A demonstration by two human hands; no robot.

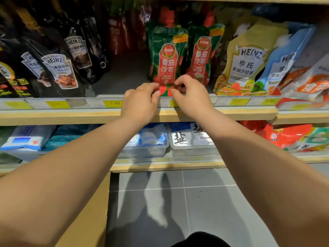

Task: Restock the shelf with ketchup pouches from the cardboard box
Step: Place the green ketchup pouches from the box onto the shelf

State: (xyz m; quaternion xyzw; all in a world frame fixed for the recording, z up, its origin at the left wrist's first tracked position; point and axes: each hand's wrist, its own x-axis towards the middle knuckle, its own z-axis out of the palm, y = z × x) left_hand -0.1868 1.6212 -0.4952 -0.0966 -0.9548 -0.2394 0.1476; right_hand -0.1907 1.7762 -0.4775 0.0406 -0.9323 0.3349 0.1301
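1. Green-and-red ketchup pouch (167,63) stands upright at the shelf (249,114) front, a second pouch (202,54) at its 3 o'clock.
2. Our left hand (140,98) and right hand (191,97) pinch its bottom corners with curled fingers.

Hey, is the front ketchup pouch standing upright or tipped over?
Upright. The front ketchup pouch stands on its base, red cap on top, with left hand and right hand pinching its bottom corners.
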